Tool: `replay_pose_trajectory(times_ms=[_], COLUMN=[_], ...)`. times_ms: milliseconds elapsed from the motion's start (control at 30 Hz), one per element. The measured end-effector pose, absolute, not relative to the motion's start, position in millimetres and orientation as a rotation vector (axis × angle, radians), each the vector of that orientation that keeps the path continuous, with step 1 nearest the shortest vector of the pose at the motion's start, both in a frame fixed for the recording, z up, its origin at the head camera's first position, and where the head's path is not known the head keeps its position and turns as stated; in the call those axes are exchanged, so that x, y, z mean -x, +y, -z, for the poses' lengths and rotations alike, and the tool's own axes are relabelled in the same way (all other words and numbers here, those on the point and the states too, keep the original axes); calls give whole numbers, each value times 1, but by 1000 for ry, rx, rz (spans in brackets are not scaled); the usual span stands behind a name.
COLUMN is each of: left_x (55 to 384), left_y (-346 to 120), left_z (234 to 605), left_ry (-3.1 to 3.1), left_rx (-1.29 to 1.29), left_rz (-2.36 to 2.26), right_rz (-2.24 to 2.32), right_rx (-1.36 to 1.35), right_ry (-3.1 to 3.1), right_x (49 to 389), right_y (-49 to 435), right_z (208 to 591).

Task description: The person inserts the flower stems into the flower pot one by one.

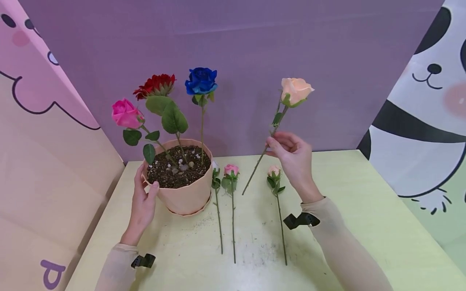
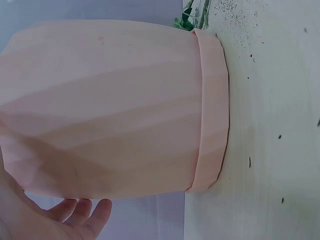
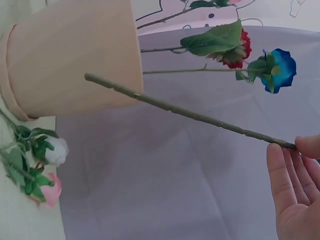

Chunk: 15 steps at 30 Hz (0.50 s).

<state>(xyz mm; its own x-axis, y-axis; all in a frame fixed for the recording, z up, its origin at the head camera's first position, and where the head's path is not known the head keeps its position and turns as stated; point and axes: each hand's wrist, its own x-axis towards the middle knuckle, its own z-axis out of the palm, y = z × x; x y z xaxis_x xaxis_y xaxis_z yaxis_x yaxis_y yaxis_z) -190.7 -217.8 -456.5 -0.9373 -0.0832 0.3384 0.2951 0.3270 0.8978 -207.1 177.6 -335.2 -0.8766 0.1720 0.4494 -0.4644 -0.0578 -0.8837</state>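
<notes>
My right hand (image 1: 293,161) pinches the stem of a peach artificial rose (image 1: 295,91) between thumb and fingers. The bloom points up and the bare stem end slants down to the left, above the table; in the right wrist view the stem (image 3: 200,117) overlaps the pot. At the left, my left hand (image 1: 143,206) holds the side of a pale pink flowerpot (image 1: 187,198), its thumb near the rim and its fingers (image 2: 100,215) along the wall. Dark soil (image 1: 164,173) fills the pot, with a hot-pink rose (image 1: 126,114), a red flower (image 1: 155,85) and a blue rose (image 1: 201,81) standing in it.
Right of the pot lie a white rose (image 3: 56,151), a pink rose (image 1: 231,169) and a smaller peach rose (image 1: 274,171), stems toward me. Soil crumbs dot the pale table (image 1: 196,258). A purple backdrop (image 1: 247,48) rises behind, with cartoon-printed panels at both sides.
</notes>
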Motion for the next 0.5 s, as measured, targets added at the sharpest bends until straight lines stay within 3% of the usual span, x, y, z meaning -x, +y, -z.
replay_pose_trajectory(times_ms=[500], left_x=[191], left_y=[-217], left_z=[458], left_ry=[-2282], left_rx=[179], left_rz=[1629], right_rz=[-1995], right_rx=[-461], right_ry=[-1731], right_x=[210], right_y=[141], right_z=[310])
